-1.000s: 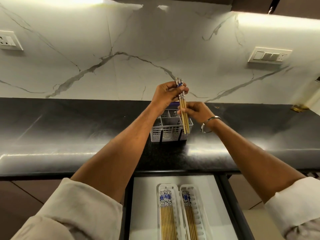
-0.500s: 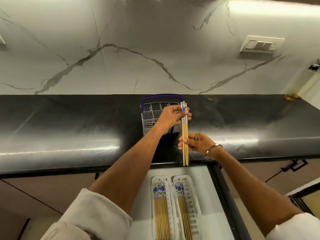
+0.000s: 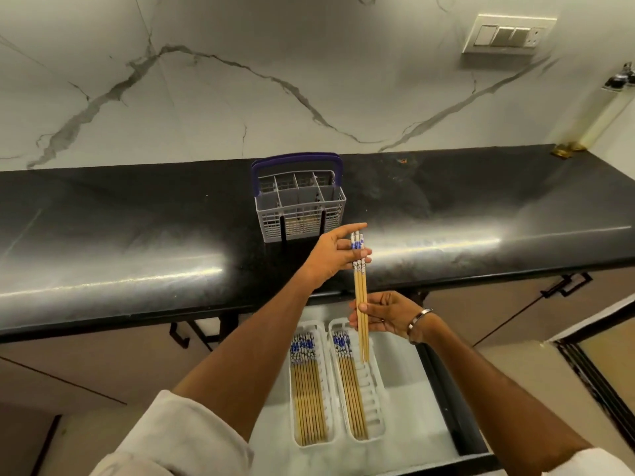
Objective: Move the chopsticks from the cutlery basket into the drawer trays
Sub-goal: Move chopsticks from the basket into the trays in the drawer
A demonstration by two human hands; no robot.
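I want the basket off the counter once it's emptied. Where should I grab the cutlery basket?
Take the cutlery basket by its purple handle, reaching down from above. The handle arches over the far side of the open compartments, standing clear, while the mesh walls offer no hold.

Tan chopsticks point(image 3: 360, 290), seemingly blue-and-white patterned tops; purple-handled grey basket point(image 3: 299, 214)
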